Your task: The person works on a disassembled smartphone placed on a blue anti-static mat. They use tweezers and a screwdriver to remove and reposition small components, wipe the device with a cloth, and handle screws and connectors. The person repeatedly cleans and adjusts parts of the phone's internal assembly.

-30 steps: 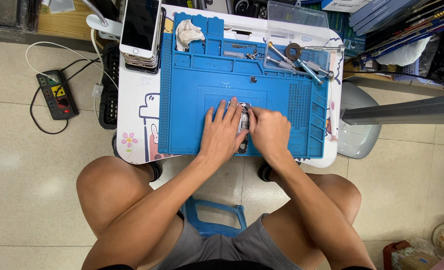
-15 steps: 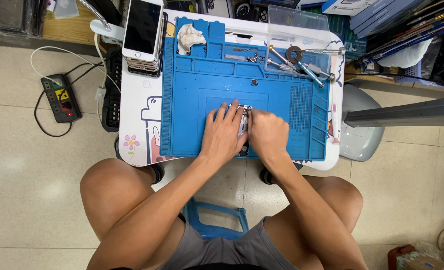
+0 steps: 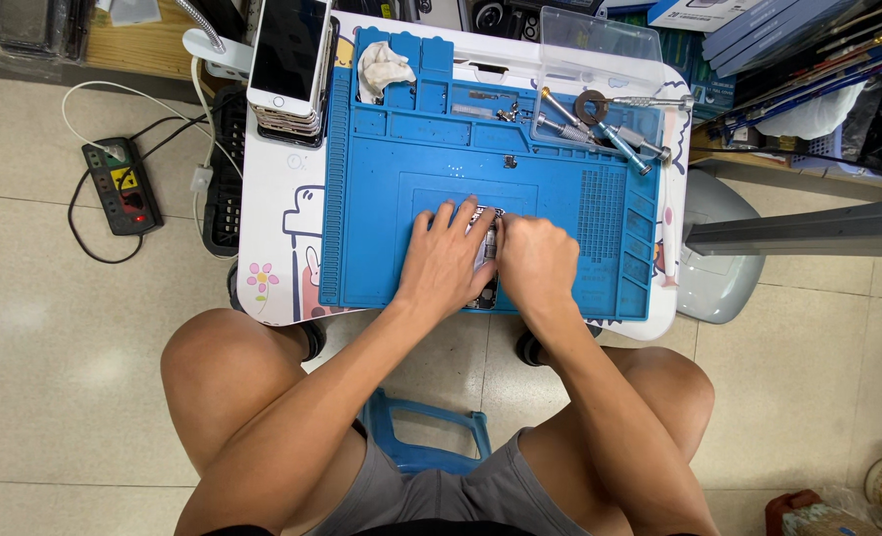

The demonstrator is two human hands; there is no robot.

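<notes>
Head view: both hands sit where they were a second ago, so the work goes on in place. Left hand (image 3: 448, 260) lies flat, fingers spread, pinning the opened phone (image 3: 485, 260) on the blue mat (image 3: 381, 199); right hand (image 3: 537, 263) is curled closed beside it (whether it grips a tool is hidden). Outward: a stack of phones (image 3: 287, 60), a clear lidded box (image 3: 600, 40), a black power strip with a yellow label (image 3: 121, 185).

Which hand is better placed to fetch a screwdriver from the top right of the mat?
Right, probably. The right hand rests on the opened phone on the side nearer the screwdrivers at the mat's upper right. The left hand lies flat on the phone's other side and would have to cross over.
</notes>
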